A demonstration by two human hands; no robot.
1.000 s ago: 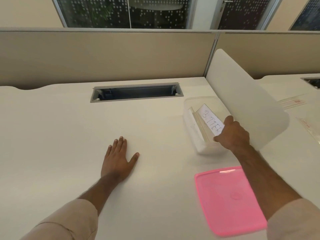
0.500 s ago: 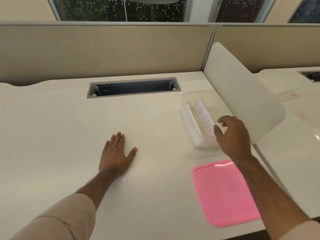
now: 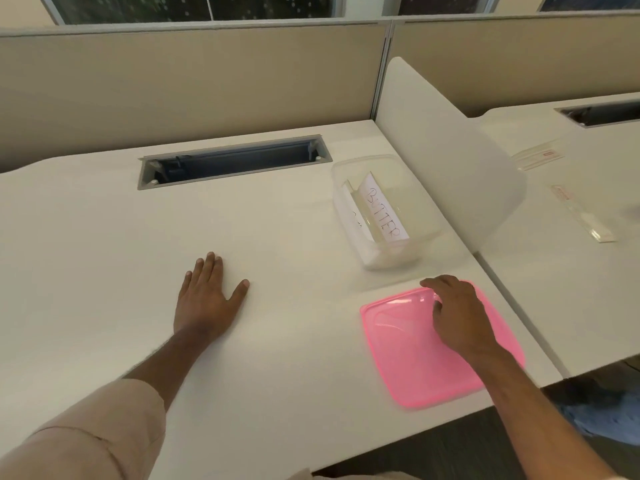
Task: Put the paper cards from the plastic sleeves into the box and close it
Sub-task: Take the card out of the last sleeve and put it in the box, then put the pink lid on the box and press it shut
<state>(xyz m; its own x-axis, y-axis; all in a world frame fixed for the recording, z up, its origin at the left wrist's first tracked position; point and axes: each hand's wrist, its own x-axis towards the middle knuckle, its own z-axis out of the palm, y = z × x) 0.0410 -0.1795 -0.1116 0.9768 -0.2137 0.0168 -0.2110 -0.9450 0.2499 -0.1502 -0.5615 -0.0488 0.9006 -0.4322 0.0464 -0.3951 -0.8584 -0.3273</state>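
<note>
On the white desk [image 3: 284, 358], the clear box [image 3: 377, 216] stands open with a paper card [image 3: 382, 216] marked BUTTER leaning inside; that upright card may catch or crumple under the pink lid [image 3: 415, 351] if it is pressed down carelessly. The right hand [image 3: 457, 317] rests on the lid, fingers loosely curled at its far edge, gripping nothing yet. The left hand [image 3: 207, 296] lies flat, fingers spread.

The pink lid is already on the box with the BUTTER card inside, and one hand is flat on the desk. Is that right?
Not quite. In the head view the pink lid lies on the desk, in front of the open box, with the right hand on it. The BUTTER card is inside, and the left hand is flat.
</note>
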